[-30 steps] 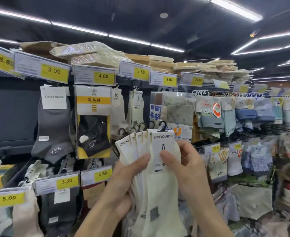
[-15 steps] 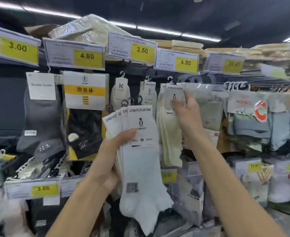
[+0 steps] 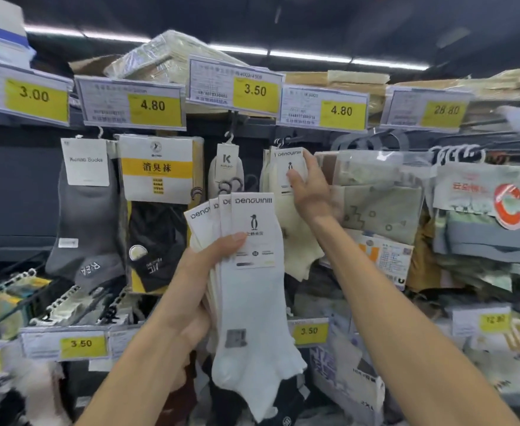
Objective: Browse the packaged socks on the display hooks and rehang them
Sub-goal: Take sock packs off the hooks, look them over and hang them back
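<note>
L hand (image 3: 191, 290), chest height in front of the rack: grips a fanned bunch of white sock packs (image 3: 252, 302), 4 penguin header cards showing at top. Thumb pressed flat across the front card; other fingers wrapped behind, mostly hidden. Socks hang below the hand, clear of the rack.

R hand (image 3: 310, 192), raised to the upper row: pinches the header card of a cream sock pack (image 3: 295, 241), thumb on the card face, fingers behind its R edge. Pack hangs at the hook (image 3: 283, 141) under a 4.80 tag (image 3: 323, 110); can't tell if its hanger is fully seated.

Just L of it: K-card pack (image 3: 226, 173) under the 3.50 tag (image 3: 235, 86). Further L: black/yellow pack (image 3: 157, 210), then grey sock (image 3: 83, 216).
</note>
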`<state>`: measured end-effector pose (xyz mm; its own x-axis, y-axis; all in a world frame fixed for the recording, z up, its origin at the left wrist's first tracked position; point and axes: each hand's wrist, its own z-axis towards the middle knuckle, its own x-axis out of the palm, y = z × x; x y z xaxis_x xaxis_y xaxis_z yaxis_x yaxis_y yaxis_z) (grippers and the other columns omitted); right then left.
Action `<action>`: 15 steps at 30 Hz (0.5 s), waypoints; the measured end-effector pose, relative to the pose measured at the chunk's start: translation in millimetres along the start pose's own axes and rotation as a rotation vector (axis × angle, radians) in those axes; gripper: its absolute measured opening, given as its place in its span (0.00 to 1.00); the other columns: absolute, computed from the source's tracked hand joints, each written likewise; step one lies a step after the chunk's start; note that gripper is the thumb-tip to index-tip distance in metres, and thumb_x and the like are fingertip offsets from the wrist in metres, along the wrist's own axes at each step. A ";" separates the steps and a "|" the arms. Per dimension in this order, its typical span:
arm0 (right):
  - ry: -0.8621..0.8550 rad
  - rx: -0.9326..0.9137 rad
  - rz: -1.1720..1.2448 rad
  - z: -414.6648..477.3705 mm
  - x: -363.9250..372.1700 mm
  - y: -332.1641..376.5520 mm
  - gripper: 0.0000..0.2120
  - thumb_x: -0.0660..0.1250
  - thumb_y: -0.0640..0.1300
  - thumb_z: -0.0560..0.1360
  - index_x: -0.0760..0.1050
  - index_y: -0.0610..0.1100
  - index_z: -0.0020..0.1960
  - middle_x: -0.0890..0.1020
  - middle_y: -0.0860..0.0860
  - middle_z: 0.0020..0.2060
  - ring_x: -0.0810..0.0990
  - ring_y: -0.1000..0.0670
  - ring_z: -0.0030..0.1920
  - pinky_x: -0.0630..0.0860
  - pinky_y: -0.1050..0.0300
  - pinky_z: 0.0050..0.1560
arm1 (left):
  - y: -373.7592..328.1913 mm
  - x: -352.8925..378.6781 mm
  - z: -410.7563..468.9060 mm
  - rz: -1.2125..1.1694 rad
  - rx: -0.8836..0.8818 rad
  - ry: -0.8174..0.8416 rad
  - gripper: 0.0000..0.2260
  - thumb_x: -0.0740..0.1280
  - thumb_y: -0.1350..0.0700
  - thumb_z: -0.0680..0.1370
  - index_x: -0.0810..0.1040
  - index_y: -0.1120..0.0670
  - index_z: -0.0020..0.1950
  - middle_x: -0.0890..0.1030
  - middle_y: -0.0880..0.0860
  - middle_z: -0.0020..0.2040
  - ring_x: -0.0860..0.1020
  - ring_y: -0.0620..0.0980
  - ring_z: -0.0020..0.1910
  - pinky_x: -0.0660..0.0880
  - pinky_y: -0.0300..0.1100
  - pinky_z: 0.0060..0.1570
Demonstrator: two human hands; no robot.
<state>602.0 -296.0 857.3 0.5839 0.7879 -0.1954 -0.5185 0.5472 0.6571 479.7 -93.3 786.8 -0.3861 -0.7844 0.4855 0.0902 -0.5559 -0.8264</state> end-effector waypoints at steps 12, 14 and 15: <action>-0.074 -0.124 -0.063 -62.6 -20.7 30.4 0.20 0.59 0.43 0.81 0.68 0.48 0.72 0.76 0.52 0.66 0.74 0.52 0.65 0.72 0.50 0.66 | 4.0 3.6 5.5 0.006 0.066 -0.012 0.20 0.74 0.56 0.67 0.83 0.55 0.59 0.86 0.59 0.54 0.86 0.57 0.47 0.83 0.47 0.40; -0.039 -0.185 0.184 -106.5 -34.0 38.3 0.16 0.64 0.56 0.78 0.73 0.58 0.65 0.80 0.61 0.54 0.79 0.57 0.56 0.80 0.53 0.55 | 3.9 5.1 6.7 0.026 0.098 0.006 0.16 0.74 0.57 0.68 0.85 0.53 0.55 0.86 0.59 0.54 0.86 0.57 0.48 0.83 0.47 0.41; 0.040 -0.168 0.248 -122.3 -38.8 43.6 0.17 0.66 0.62 0.75 0.74 0.61 0.63 0.81 0.61 0.50 0.80 0.57 0.52 0.81 0.55 0.49 | 4.1 7.0 7.1 0.043 0.120 0.022 0.15 0.74 0.58 0.69 0.85 0.52 0.55 0.86 0.59 0.54 0.86 0.58 0.49 0.83 0.48 0.42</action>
<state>480.3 -268.1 804.5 0.4029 0.9122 -0.0745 -0.7406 0.3728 0.5590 483.8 -103.0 788.8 -0.3998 -0.8025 0.4428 0.2154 -0.5518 -0.8057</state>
